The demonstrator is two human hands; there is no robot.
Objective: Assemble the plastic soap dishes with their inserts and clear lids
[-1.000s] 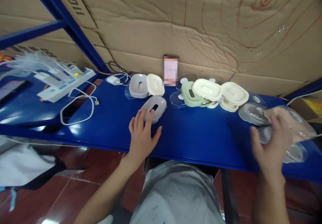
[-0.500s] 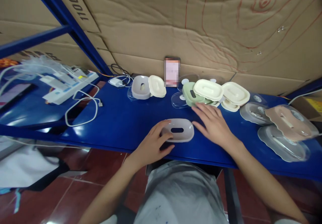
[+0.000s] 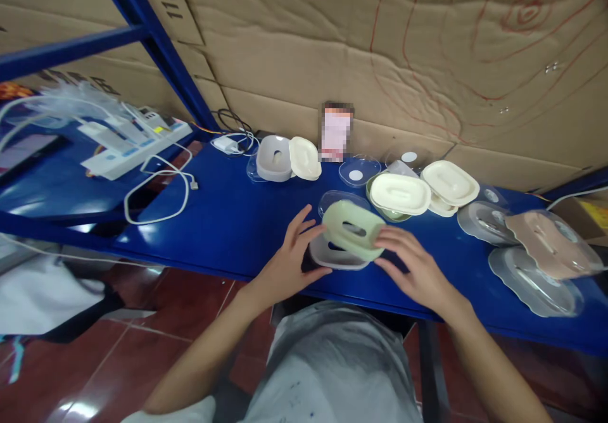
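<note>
I see my left hand palm-down with fingers spread, touching the left end of the grey tray lying flat on the blue table. Between both hands the pale green tray sits tilted on the grey one, slot up, long axis running left-right. My right hand pinches its right end, fingers curled.

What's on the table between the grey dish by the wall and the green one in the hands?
Nothing: the head view shows bare blue table between the grey dish and the green dish.
</note>
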